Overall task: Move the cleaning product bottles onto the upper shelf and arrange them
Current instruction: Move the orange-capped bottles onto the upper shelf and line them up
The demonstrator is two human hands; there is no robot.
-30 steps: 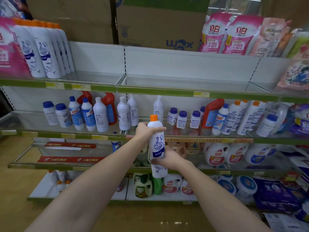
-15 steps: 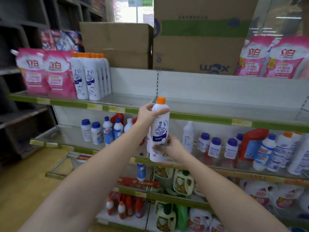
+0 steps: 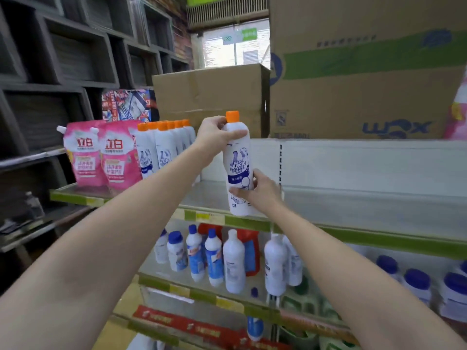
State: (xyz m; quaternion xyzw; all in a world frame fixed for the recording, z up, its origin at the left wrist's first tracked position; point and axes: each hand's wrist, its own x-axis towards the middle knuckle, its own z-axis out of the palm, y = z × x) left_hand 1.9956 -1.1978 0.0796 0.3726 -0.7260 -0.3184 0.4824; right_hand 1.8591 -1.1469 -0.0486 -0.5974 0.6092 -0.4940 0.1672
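I hold a white cleaner bottle (image 3: pixel 237 157) with an orange cap and a blue label upright in front of the upper shelf (image 3: pixel 353 210). My left hand (image 3: pixel 214 137) grips its neck just under the cap. My right hand (image 3: pixel 260 192) wraps its lower body from the right. The bottle's base hangs level with the shelf's green front edge. A row of several matching orange-capped bottles (image 3: pixel 164 150) stands on the same shelf to the left.
Two pink refill pouches (image 3: pixel 101 157) stand left of the row. Cardboard boxes (image 3: pixel 353 84) sit on top behind the shelf. The shelf below (image 3: pixel 192 291) carries blue-capped and white bottles (image 3: pixel 214 256). Dark shelving (image 3: pixel 50 72) fills the left.
Both hands have lifted the bottle from the level of the middle shelf up to the upper shelf. My view has swung up and left.
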